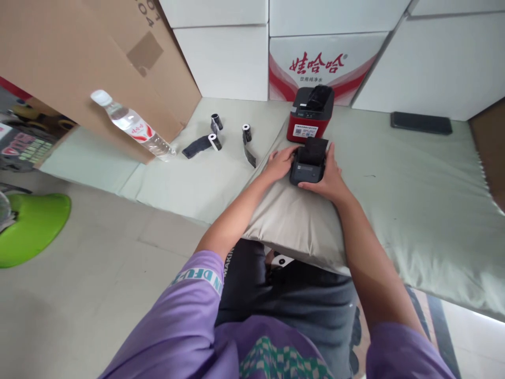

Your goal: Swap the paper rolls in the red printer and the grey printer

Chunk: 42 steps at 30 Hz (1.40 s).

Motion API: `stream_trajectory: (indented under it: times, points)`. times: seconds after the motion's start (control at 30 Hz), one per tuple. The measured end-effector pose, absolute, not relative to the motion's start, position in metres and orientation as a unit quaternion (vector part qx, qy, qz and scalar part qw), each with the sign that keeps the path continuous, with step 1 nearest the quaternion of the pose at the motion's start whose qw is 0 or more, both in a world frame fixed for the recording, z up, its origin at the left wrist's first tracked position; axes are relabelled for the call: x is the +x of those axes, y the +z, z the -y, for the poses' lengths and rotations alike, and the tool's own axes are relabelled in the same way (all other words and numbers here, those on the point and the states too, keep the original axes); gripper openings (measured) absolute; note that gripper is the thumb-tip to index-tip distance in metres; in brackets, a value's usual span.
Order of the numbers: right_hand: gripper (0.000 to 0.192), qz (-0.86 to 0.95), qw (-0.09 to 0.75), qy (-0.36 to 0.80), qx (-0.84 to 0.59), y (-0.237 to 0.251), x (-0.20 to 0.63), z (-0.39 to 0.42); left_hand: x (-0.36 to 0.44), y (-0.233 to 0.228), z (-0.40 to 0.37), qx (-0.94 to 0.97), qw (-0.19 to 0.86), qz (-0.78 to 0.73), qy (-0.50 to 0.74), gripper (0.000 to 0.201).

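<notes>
A small black label printer (306, 174) rests on the padded cover, with a dark flap or strip standing up at its far end. From the right side, my right hand (330, 178) is closed around it, thumb along the near edge. Against its left side, the fingers of my left hand (280, 163) are bent and pressed; their tips are partly hidden. Directly behind stands a larger red and black printer (310, 122) with a white label on its front and a dark piece on top.
To the left lie three small paper rolls, one (214, 141) beside a dark unrolled strip (197, 147). A water bottle (138, 128) is near a cardboard box (118, 58). White cartons (221, 63) line the back; a black phone-like slab (421, 122) lies at right.
</notes>
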State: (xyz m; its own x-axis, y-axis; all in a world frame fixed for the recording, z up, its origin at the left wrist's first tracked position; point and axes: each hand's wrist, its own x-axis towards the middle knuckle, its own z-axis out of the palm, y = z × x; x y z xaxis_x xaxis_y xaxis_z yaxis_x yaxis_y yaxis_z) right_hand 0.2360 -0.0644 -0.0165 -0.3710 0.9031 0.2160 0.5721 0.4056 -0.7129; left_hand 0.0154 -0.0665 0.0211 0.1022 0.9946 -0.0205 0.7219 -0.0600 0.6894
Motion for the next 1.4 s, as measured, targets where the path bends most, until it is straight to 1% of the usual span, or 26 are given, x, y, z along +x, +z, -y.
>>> stream_trajectory:
  times: [0.2,0.37,0.73,0.87,1.03,1.23,1.4]
  points:
    - [0.171,0.774,0.297,0.276,-0.487,-0.012,0.233,0.066,0.02,0.022,0.063,0.682,0.263,-0.639,0.241,0.057]
    - [0.174,0.776,0.28,0.279,-0.491,-0.007,0.234,0.066,0.02,0.02,0.065,0.694,0.26,-0.631,0.227,0.059]
    - [0.174,0.779,0.293,0.284,-0.476,-0.004,0.236,0.066,0.018,0.014,0.062,0.704,0.268,-0.629,0.191,0.063]
    - [0.171,0.779,0.301,0.282,-0.472,-0.003,0.236,0.066,0.018,0.014,0.062,0.705,0.269,-0.629,0.188,0.064]
    - [0.178,0.771,0.308,0.29,-0.477,-0.002,0.237,0.065,0.021,0.02,0.067,0.708,0.25,-0.638,0.171,0.064]
    - [0.183,0.769,0.334,0.316,-0.444,-0.003,0.231,0.071,0.023,0.024,0.07,0.704,0.242,-0.651,0.151,0.063]
    - [0.187,0.767,0.325,0.32,-0.451,-0.006,0.228,0.074,0.022,0.02,0.066,0.703,0.247,-0.648,0.159,0.062]
